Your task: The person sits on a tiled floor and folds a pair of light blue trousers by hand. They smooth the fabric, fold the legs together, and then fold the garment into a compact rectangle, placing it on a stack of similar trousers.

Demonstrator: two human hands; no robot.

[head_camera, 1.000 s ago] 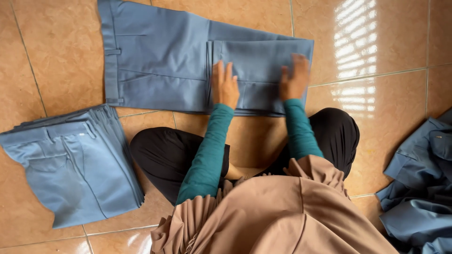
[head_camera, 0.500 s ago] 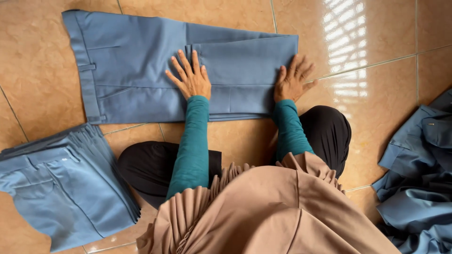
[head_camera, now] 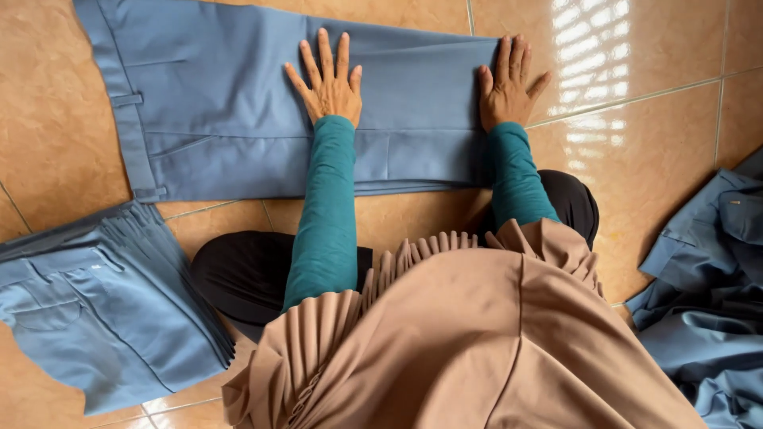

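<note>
- A pair of blue trousers [head_camera: 238, 119] lies flat on the tiled floor [head_camera: 636, 143], in the far part of the scene, in front of the seated person.
- The trousers are folded: the legs are laid back over themselves, and the waistband with its belt loops is at the left end.
- The left hand [head_camera: 330, 79] rests flat on the middle of the trousers, with the palm down and the fingers spread wide. It holds nothing.
- The right hand [head_camera: 509, 83] rests flat on the right end of the trousers, at the folded edge. It is also wide, with the fingers apart and the thumb out to the right, and it grips nothing.
- Both arms wear teal sleeves [head_camera: 326, 214], and a tan pleated cloth [head_camera: 477, 342] covers the near body.
- On the near left there is a stack of folded blue trousers [head_camera: 103, 310], neat, with many layers visible at its edge. It is well apart from the hands.
- On the right edge there is a loose heap of blue clothes [head_camera: 707, 294], not folded.
- No box or basket is in view; the clothes lie directly on the floor.
</note>
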